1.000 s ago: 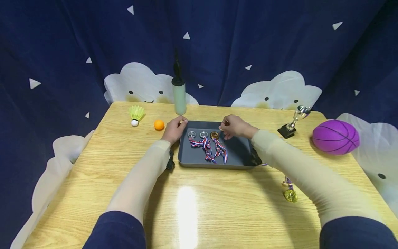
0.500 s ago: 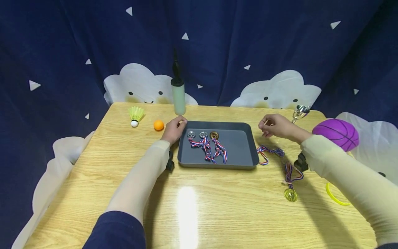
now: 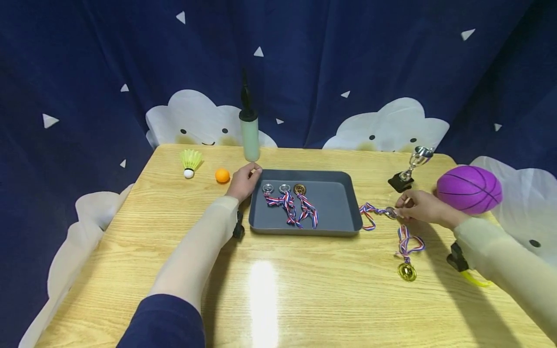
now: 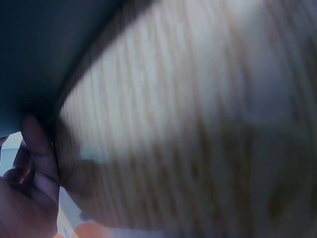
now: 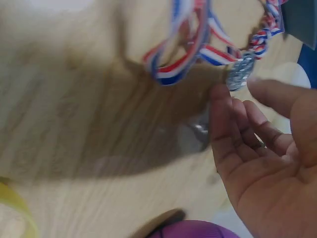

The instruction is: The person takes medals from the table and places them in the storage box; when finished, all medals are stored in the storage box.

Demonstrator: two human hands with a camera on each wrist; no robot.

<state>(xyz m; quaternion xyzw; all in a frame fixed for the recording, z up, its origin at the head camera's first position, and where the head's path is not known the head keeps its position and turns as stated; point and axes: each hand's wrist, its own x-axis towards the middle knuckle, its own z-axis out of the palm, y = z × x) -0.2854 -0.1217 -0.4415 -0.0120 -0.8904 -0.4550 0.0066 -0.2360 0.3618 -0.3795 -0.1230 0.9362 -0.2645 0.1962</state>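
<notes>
A dark grey tray [image 3: 304,231] lies on the table, with my left hand [image 3: 244,182] gripping its left rim near the far corner. In the left wrist view, the thumb [image 4: 39,148] lies against the tray's outer side. Inside the tray are two silver medals [image 3: 267,188] and a bronze-coloured medal [image 3: 300,189], their striped ribbons trailing towards me. To the right of the tray, my right hand [image 3: 424,209] pinches the edge of another silver medal [image 5: 241,72] between thumb and fingertips. Its red, white and blue ribbon [image 3: 369,216] reaches the tray's right side.
A gold medal [image 3: 406,271] lies nearer me on the right. Beyond the right hand are a trophy cup [image 3: 413,166] and a purple ball [image 3: 470,189]; a yellow ring [image 3: 476,279] is partly covered by the arm. Shuttlecock [image 3: 190,162], orange ball [image 3: 222,175] and pale green pump [image 3: 250,137] stand back left.
My right hand has left the tray, where it was beside the bronze-coloured medal, and moved right, then down to the silver medal outside. The left hand stays at the tray's rim.
</notes>
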